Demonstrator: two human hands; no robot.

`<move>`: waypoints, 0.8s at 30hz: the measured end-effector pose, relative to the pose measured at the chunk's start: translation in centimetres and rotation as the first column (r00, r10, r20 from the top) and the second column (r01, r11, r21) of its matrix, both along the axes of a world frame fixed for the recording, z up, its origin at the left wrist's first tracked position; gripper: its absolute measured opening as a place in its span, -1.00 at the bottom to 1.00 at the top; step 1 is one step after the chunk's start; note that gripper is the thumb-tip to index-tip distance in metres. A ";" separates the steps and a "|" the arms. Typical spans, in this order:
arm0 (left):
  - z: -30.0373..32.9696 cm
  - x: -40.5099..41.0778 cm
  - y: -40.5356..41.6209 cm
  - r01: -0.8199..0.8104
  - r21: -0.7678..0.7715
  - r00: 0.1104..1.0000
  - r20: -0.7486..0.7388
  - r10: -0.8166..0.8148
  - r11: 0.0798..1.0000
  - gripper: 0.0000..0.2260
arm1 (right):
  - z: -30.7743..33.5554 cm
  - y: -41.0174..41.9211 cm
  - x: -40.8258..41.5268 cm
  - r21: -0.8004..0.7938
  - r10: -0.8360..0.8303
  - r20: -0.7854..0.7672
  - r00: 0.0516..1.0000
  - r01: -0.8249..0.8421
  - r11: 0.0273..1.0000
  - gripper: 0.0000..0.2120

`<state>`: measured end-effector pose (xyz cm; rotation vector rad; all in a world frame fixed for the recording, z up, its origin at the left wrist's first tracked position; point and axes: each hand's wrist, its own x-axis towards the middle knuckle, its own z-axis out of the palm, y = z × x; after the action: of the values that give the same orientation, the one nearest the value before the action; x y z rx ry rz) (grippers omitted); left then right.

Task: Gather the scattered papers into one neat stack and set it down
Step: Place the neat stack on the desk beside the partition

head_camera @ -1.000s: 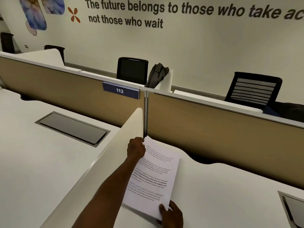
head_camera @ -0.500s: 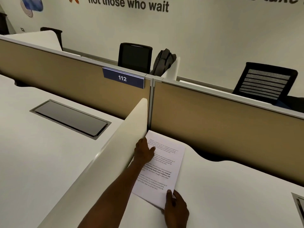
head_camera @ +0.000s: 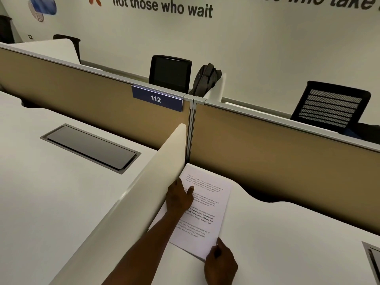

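Note:
A stack of printed white papers (head_camera: 207,210) lies flat on the white desk (head_camera: 287,243), its left edge against the low white side divider (head_camera: 144,182) and its far corner near the tan partition. My left hand (head_camera: 178,196) rests on the stack's upper left part, thumb spread over the text and fingers at the left edge. My right hand (head_camera: 221,262) holds the stack's near right corner, thumb on top. The sheets look aligned, and only the top page shows.
The tan back partition (head_camera: 267,151) with a "112" sign (head_camera: 157,99) closes the far side. A grey cable hatch (head_camera: 90,148) sits in the left neighbouring desk, another hatch (head_camera: 373,258) at the right edge. Black chairs (head_camera: 331,105) and a bag (head_camera: 206,79) stand beyond.
The stack has slid further away and down flat toward the partition corner. My left hand moved from gripping the top left edge to resting on the page. The view tilted down.

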<state>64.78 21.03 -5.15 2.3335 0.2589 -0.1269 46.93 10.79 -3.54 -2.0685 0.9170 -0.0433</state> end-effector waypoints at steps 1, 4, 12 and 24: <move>-0.1 -0.2 0.0 -0.012 -0.015 1.000 0.003 0.012 1.000 -0.35 | 0.0 0.0 0.0 -0.006 0.008 -0.002 1.000 -0.008 1.000 -0.66; -0.1 -0.4 0.1 -0.022 -0.044 1.000 -0.004 0.022 0.999 -0.35 | 0.1 0.2 0.0 -0.013 0.006 0.009 1.000 -0.006 1.000 -0.66; -0.1 0.3 0.5 0.025 0.010 0.999 -0.028 -0.025 1.000 -0.34 | 0.0 -0.2 0.1 -0.044 0.065 -0.048 0.997 -0.067 0.997 -0.61; -0.5 0.1 0.4 0.079 0.062 0.997 -0.030 -0.077 0.995 -0.32 | -1.0 0.2 -0.1 -0.071 0.089 -0.033 0.995 -0.091 0.993 -0.57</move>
<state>64.89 21.47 -5.68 2.4073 0.1878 -0.1920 46.78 10.95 -4.54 -2.1815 0.8502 0.0028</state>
